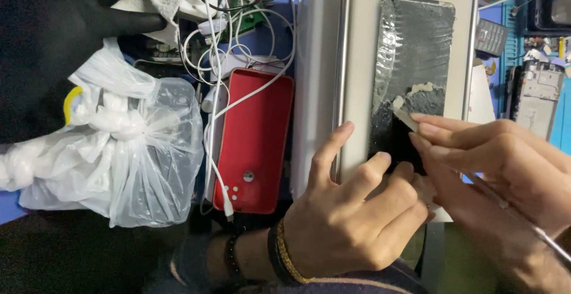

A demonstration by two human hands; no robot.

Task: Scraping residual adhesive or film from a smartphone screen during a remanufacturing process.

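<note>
Two hands work over a dark phone screen panel (410,74) that lies flat on a pale heating plate (363,50), near that plate's right edge, long side running away from the person.

From the head camera, the left hand (357,211) presses down on the panel's near end, thumb stretched along the plate's metal rail (343,44) and forefinger bent onto the glass; its fingers are loosely curled, pinning rather than grasping. The right hand (505,175) has thumb and fingers pinched tight around a thin scraper tool (405,115), whose pale tip meets the panel about midway, where a small curl of whitish adhesive residue (425,87) has gathered.

The panel looks thin, stiff and brittle, with a wrinkled, glossy film across its far half. I would judge it light and apt to crack if bent, so it is best held flat by its long edges or pinned from above, as the left hand does. The glass probably slides easily on the smooth plate.

Off the plate's left edge lie a red phone case (254,139), a tangle of white cables (238,38) and a knotted clear plastic bag (125,145). A bare phone frame (538,95) sits to the right.
</note>
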